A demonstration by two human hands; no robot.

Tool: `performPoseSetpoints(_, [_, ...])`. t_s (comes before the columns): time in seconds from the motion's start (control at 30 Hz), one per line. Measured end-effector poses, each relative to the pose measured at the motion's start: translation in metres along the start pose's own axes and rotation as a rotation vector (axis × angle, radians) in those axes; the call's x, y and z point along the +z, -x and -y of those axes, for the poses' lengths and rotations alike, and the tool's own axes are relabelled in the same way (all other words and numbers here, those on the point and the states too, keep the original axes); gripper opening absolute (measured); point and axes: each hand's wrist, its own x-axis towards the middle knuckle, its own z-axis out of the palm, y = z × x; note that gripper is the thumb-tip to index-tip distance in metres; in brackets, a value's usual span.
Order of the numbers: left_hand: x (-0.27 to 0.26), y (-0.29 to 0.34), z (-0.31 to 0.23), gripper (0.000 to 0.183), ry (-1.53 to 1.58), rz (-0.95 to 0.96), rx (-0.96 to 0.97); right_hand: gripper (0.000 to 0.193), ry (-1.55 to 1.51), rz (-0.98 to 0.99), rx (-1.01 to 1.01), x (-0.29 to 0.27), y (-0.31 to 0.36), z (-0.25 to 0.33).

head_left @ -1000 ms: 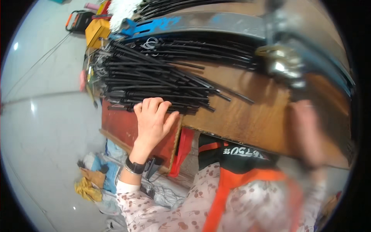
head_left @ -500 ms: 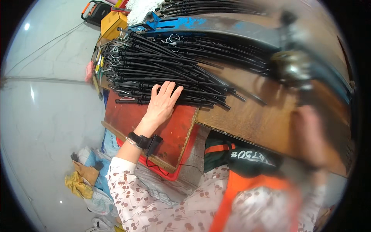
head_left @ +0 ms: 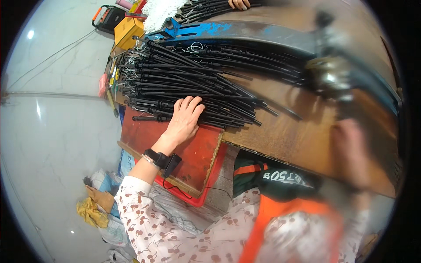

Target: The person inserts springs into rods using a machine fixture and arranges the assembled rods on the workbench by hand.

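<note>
A large pile of thin black rods [head_left: 175, 81] with white wire loops at their left ends lies on the table. My left hand [head_left: 186, 116] rests at the pile's near edge, its fingers bent over the nearest rods and the fingertips partly hidden among them. A black band with a small device circles that wrist. Toward the right side, my right hand [head_left: 351, 144] is smeared, and its fingers cannot be made out. Beyond it stands a blurred metal tool head [head_left: 331, 76] at the right end of a long blue and grey bar [head_left: 219, 28].
Another person's hand [head_left: 239, 4] is at the top edge, by more black rods [head_left: 204, 9]. At the back left are a yellow box [head_left: 129, 31], white pellets [head_left: 160, 13] and a black-and-orange case [head_left: 110, 19]. A red board [head_left: 175, 144] covers the table's near left; bags [head_left: 98, 206] lie below.
Another person's hand has come into view at the top edge. My left hand stays on the near rods, almost unmoved. The view has shifted slightly; my right hand remains blurred.
</note>
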Motion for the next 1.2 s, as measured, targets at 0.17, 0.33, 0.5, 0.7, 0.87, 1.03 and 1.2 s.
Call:
performPoseSetpoints(0.17, [-0.004,-0.003,0.007,0.053,0.061,-0.009,0.064,0.013,-0.019,-0.018,-0.016,0.002,-0.008,0.007])
performPoseSetpoints(0.33, [0.002,-0.018,0.012,0.050,0.172,0.095,0.127,0.013,0.120,-0.053,-0.071,-0.015,0.000,0.018])
performPoseSetpoints(0.5, [-0.002,0.001,0.010,0.044,0.094,0.103,0.066,0.012,0.036,0.021,-0.022,0.011,0.000,-0.016])
performPoseSetpoints(0.7, [-0.001,-0.006,0.006,0.043,0.072,0.012,0.080,0.010,0.098,0.045,0.014,0.013,0.012,-0.035])
performPoseSetpoints(0.87, [-0.006,-0.003,0.004,0.034,0.101,0.032,0.075,0.011,0.092,0.037,-0.012,0.015,0.007,-0.031])
performPoseSetpoints(1.03, [0.003,-0.009,-0.015,0.020,0.042,-0.038,0.122,0.011,0.070,0.053,0.010,0.009,0.004,-0.019])
performPoseSetpoints(1.2, [0.003,-0.039,-0.066,0.013,0.074,-0.077,0.165,0.010,-0.053,-0.004,0.067,-0.012,0.006,0.008])
